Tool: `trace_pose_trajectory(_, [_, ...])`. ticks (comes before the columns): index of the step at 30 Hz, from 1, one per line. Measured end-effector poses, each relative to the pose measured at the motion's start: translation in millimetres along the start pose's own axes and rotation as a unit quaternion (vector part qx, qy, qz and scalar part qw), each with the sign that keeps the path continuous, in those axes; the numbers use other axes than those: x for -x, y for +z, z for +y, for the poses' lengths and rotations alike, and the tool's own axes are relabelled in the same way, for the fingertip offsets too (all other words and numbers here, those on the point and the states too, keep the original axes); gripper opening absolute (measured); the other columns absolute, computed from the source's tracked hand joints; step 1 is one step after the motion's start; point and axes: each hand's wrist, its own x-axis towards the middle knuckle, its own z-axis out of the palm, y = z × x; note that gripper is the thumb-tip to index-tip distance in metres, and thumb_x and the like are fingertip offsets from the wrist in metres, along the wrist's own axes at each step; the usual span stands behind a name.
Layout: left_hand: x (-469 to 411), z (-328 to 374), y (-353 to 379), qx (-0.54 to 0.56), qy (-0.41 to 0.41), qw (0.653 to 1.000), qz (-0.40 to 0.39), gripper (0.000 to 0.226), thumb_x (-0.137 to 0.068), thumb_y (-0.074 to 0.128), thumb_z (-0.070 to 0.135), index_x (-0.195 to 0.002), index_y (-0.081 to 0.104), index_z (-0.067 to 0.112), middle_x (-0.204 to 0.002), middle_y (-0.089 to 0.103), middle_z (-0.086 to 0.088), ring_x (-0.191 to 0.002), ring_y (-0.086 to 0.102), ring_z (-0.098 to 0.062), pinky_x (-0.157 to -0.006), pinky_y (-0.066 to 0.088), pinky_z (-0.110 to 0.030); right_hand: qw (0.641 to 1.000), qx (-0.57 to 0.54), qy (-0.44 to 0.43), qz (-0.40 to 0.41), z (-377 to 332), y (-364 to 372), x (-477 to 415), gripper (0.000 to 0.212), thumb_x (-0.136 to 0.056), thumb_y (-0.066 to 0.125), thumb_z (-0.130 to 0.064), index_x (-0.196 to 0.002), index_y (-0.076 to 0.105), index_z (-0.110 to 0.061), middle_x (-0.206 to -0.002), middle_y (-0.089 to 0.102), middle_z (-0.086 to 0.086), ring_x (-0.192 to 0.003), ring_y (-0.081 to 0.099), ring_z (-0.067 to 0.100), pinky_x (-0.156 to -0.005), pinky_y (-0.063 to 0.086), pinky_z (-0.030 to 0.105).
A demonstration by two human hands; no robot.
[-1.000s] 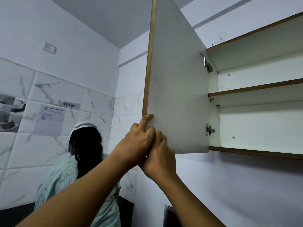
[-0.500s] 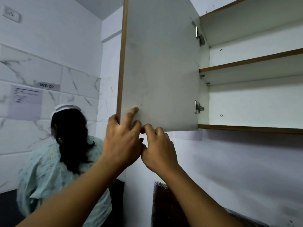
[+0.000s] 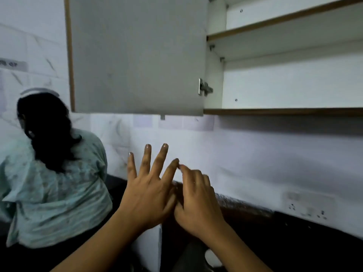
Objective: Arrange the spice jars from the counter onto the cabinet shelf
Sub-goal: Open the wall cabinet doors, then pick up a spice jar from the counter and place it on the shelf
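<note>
The wall cabinet stands open, its grey door (image 3: pixel 137 55) swung out to the left. Its lower shelf (image 3: pixel 284 111) and upper shelf (image 3: pixel 275 26) hold nothing. My left hand (image 3: pixel 149 191) is below the door with fingers spread and straight, holding nothing. My right hand (image 3: pixel 196 201) is right beside it, fingers loosely bent, one fingertip touching the left index finger. No spice jars are in view.
Another person (image 3: pixel 53 169) in a pale green top stands close at the left, facing away. A dark counter (image 3: pixel 275 232) runs along the white wall at the lower right. A wall socket (image 3: pixel 308 207) sits just above it.
Both hands have let go of the door's lower corner and dropped well below it. The left hand's fingers have spread. The view has tilted down toward the counter.
</note>
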Motion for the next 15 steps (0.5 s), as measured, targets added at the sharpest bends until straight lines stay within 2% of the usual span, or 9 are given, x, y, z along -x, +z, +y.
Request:
trace_pose_trajectory(4, [43, 62, 26, 0.074, 0.027, 0.993, -0.086, 0.064, -0.079, 0.040, 0.051, -0.137, 0.043, 0.024, -0.150, 0.033, -0.009, -0.135, 0.030, -0.044, -0.094, 0.027, -0.073, 0.995, 0.017, 0.043, -0.083, 45, 14, 60, 0.064, -0.083, 0.041, -0.035, -0.142, 0.024, -0.017, -0.138, 0.036, 0.005, -0.126, 0.035, 0.026, -0.101, 0.038, 0.036])
trace_pose_trajectory(8, [86, 116, 55, 0.145, 0.033, 0.971, -0.190, 0.064, -0.087, 0.030, 0.059, -0.142, 0.034, 0.028, -0.152, 0.028, -0.004, -0.136, 0.023, -0.042, -0.098, 0.024, -0.068, 0.982, -0.024, 0.124, -0.141, 83, 28, 125, 0.073, -0.084, 0.057, -0.034, -0.145, 0.019, -0.019, -0.145, 0.029, 0.002, -0.135, 0.025, 0.021, -0.109, 0.032, 0.034])
trace_pose_trajectory(11, [127, 148, 72, 0.209, 0.022, 0.939, -0.273, 0.067, -0.088, 0.017, 0.068, -0.146, 0.021, 0.034, -0.155, 0.012, 0.001, -0.140, 0.006, -0.036, -0.105, 0.013, -0.061, 0.963, -0.054, 0.176, -0.197, 104, 41, 172, 0.078, -0.085, 0.058, -0.032, -0.148, 0.013, -0.022, -0.149, 0.025, 0.001, -0.137, 0.021, 0.020, -0.110, 0.028, 0.033])
trace_pose_trajectory(13, [160, 165, 84, 0.237, -0.009, 0.915, -0.326, 0.076, -0.080, 0.003, 0.076, -0.147, 0.007, 0.039, -0.155, -0.007, 0.006, -0.140, -0.013, -0.031, -0.110, 0.002, -0.056, 0.947, -0.057, 0.194, -0.249, 116, 52, 199, 0.079, -0.085, 0.057, -0.032, -0.148, 0.010, -0.025, -0.150, 0.023, 0.003, -0.137, 0.018, 0.021, -0.110, 0.026, 0.034])
trace_pose_trajectory(15, [192, 174, 95, 0.251, -0.034, 0.882, -0.398, 0.085, -0.072, -0.004, 0.080, -0.147, -0.004, 0.040, -0.151, -0.021, 0.009, -0.137, -0.024, -0.027, -0.114, -0.003, -0.053, 0.929, -0.062, 0.218, -0.292, 123, 64, 221, 0.079, -0.086, 0.057, -0.034, -0.148, 0.009, -0.028, -0.150, 0.023, 0.003, -0.138, 0.017, 0.023, -0.110, 0.026, 0.035])
